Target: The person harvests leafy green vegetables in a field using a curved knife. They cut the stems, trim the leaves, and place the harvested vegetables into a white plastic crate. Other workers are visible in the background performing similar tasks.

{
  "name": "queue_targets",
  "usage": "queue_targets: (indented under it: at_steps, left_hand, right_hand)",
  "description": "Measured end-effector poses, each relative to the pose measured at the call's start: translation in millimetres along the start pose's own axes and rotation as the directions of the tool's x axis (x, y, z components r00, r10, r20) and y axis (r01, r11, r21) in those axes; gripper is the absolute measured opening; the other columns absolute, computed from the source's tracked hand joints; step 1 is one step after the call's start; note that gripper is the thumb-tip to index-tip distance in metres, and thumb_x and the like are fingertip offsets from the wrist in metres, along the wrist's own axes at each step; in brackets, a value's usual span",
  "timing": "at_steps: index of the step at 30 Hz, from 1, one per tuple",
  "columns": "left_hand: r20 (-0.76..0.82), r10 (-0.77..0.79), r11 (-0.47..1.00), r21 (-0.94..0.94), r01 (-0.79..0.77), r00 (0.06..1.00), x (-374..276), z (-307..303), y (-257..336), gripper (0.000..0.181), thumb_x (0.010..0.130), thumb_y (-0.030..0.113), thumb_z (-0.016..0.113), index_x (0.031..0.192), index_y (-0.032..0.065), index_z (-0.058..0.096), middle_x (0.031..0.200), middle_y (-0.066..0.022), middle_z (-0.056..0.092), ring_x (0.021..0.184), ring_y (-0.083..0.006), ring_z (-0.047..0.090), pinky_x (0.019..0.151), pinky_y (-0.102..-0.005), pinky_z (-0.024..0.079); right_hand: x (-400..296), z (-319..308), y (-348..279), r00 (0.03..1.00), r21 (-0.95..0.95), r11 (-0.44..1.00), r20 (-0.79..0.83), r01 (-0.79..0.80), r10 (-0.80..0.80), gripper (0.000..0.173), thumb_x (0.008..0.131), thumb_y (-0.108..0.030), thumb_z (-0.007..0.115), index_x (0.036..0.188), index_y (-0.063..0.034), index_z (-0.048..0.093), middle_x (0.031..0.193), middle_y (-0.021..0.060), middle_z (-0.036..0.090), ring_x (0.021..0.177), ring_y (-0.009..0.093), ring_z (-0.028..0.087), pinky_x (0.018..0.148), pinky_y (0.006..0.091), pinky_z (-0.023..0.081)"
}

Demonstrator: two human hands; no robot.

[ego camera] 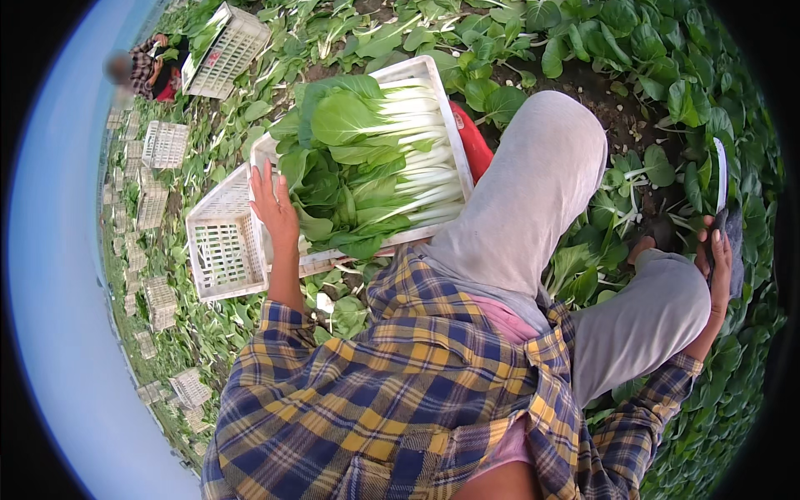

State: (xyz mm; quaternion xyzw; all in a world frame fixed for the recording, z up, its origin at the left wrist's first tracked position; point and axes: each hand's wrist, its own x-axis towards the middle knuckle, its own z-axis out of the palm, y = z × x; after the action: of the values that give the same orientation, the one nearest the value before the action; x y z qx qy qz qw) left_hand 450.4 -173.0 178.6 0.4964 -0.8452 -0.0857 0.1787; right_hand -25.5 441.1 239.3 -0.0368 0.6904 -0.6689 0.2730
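My left hand (274, 203), fingers spread, rests at the near left edge of a white plastic crate (458, 140), beside the leaves. Bok choy (387, 156) lies in that crate in rows, white stalks toward my knee and green leaves toward my left hand. An empty-looking white slatted crate (226, 250) stands just left of it. At the far right my right hand (714, 250) is closed around the dark handle end of a knife, partly hidden by dark cloth or a sheath; the knife's bright blade (721, 169) points up.
Growing bok choy (687, 100) covers the right and top right. Cut leaves litter the ground at left. Another person (147, 69) crouches at top left by a tilted crate of greens (228, 53). Several more crates (160, 303) stand in the field. A red object (472, 144) lies beside my knee.
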Motion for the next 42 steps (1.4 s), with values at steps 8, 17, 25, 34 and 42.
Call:
queue_targets:
  at_steps: [8,17,25,34,42]
  left_hand:
    - [0.291,-0.195,0.975,0.159,0.153,0.937,-13,75,-23,0.073,0.096,0.060,0.044,0.156,0.0332,0.013,0.162,-0.0167,0.005,0.148,-0.0407,0.000,0.108,-0.0684,0.001]
    - [-0.201,0.240,0.962,-0.083,-0.260,0.950,-13,-21,113,0.070,0.086,0.007,0.061,0.150,0.0115,0.032,0.155,-0.0253,0.021,0.143,-0.0418,0.021,0.115,-0.0553,0.013]
    - [0.178,0.659,0.741,0.013,-0.672,0.730,62,8,209,0.060,0.091,0.025,0.064,0.146,0.0153,0.041,0.158,-0.0133,0.024,0.144,-0.0362,0.024,0.117,-0.0583,0.010]
    - [0.655,0.215,0.867,0.214,-0.450,0.724,85,61,126,0.081,0.091,0.055,0.057,0.156,0.0242,0.019,0.163,-0.0130,0.006,0.148,-0.0416,0.007,0.111,-0.0674,0.000]
    - [0.347,0.736,0.677,-0.369,-0.637,0.581,112,37,357,0.027,0.095,0.016,0.058,0.119,0.0044,0.063,0.128,-0.0183,0.059,0.118,-0.0347,0.057,0.101,-0.0409,0.041]
  right_hand:
    - [4,21,5,0.997,0.042,0.997,0.045,-0.070,0.068,0.035,0.101,-0.028,0.054,0.126,-0.0044,0.055,0.092,-0.0034,0.058,0.047,0.000,0.032,0.042,0.0160,0.024]
    - [1,35,-10,0.996,-0.115,0.993,0.086,0.022,-0.012,0.030,0.098,-0.027,0.058,0.119,-0.0047,0.058,0.082,-0.0045,0.058,0.048,-0.001,0.032,0.042,0.0163,0.022]
    - [-15,44,-31,0.998,-0.135,0.991,0.070,0.003,0.007,0.029,0.096,-0.027,0.061,0.115,-0.0040,0.059,0.078,-0.0024,0.059,0.049,0.000,0.036,0.044,0.0160,0.026]
    - [8,50,-52,0.815,-0.613,0.761,0.320,-0.211,0.483,0.030,0.091,-0.031,0.067,0.102,-0.0033,0.063,0.075,0.0031,0.067,0.053,0.008,0.053,0.047,0.0233,0.042]
    - [135,68,20,0.764,-0.940,0.098,0.324,0.327,0.558,0.032,0.088,-0.033,0.066,0.092,-0.0017,0.068,0.075,0.0081,0.071,0.070,0.023,0.070,0.069,0.0385,0.055]
